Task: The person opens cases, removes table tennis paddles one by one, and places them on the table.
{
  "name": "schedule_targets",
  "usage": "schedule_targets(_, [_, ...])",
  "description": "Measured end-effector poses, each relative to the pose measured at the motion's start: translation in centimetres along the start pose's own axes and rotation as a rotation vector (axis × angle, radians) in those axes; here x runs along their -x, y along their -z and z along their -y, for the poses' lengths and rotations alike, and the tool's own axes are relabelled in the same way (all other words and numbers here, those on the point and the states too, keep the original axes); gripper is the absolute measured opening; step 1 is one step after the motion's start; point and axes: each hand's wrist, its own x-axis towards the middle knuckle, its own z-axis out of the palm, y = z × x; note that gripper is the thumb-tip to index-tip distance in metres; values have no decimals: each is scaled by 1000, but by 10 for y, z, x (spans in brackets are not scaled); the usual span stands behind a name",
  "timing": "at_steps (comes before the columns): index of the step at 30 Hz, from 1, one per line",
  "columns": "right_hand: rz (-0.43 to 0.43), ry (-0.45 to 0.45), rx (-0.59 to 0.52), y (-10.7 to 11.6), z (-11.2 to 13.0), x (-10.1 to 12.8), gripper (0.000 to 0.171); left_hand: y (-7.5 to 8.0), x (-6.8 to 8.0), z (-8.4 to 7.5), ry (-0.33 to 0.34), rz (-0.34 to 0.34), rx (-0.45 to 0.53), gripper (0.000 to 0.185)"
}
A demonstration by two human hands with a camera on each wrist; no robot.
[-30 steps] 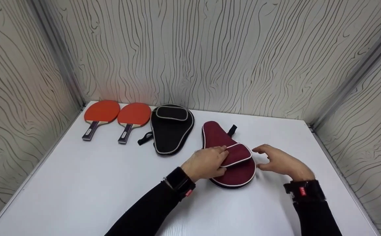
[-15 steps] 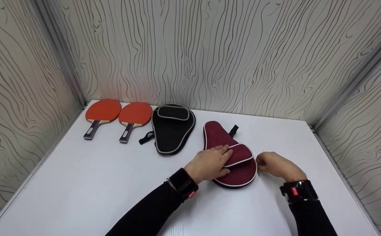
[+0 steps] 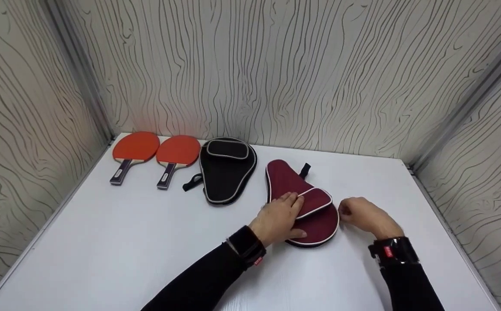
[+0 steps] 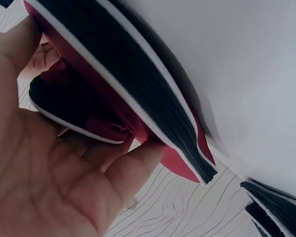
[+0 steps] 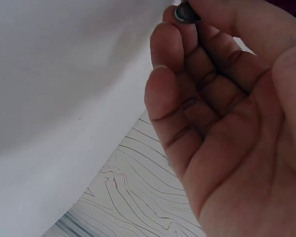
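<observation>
A maroon table tennis bat case with white piping lies on the white table, its narrow end pointing away. My left hand rests over its left side, fingers on the raised pocket and thumb lying on the wide part. In the left wrist view, the dark zipper band along the case's side looks shut. My right hand is at the case's right edge, thumb and forefinger pinching a small dark zipper pull; its other fingers are loosely curled.
Two red table tennis bats lie at the back left, handles towards me. Beside them is a black bat case with a strap. Patterned panels wall in the table at the back and sides.
My right hand has gone from spread fingers beside the case to a pinch at its right edge. The left hand has slid slightly, its thumb now further right over the case.
</observation>
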Motion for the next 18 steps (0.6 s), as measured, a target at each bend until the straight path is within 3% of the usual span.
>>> schedule_targets(18, [-96,1,36,-3,-1,0,13,-1,-16,0,60,-13,15,98])
